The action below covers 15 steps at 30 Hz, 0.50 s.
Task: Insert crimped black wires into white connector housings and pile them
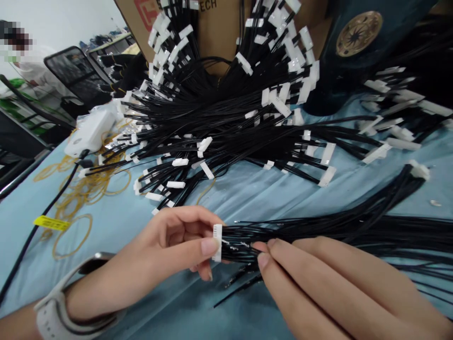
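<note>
My left hand (166, 243) is pinching a white plastic connector (217, 242), its black wire bundle (318, 234) running right past my right hand (325, 283), which touches the wires, grip unclear.

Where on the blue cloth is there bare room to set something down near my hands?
Blue cloth shows between the fan of black wires and the long wire bundle, and between your left hand and the yellow rubber bands. It's crowded at the fan and around your right hand.
</note>
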Tool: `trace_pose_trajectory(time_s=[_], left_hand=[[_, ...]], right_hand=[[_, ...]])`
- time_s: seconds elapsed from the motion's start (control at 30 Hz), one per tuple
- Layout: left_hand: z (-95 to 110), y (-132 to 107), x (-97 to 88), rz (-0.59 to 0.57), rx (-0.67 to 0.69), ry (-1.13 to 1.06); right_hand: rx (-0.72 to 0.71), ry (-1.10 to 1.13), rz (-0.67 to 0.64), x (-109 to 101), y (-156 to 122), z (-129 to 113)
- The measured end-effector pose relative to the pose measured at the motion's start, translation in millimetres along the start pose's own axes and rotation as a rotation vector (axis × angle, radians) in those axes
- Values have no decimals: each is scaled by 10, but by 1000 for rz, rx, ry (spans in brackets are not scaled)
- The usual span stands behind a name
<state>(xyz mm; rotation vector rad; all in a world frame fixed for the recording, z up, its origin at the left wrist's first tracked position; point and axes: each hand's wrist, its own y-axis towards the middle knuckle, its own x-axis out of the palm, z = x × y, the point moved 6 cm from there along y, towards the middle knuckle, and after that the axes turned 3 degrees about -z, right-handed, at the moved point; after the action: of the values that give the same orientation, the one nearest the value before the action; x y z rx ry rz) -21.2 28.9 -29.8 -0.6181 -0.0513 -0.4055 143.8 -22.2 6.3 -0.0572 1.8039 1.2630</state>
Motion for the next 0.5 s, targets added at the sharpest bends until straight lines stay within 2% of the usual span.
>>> trace_pose_trajectory(time_s=[0.1,0.3,0.5], left_hand=[[-24,-5,12,-6,-16,-42],[-64,-11,5,-39,15,-20],[-11,-24,21,5,7,-2]], right_hand=[[-56,-40,87,-72,42,-2],[-179,-34,-119,-45,-23,6],[-235,-80,-137,-45,-134,-15]])
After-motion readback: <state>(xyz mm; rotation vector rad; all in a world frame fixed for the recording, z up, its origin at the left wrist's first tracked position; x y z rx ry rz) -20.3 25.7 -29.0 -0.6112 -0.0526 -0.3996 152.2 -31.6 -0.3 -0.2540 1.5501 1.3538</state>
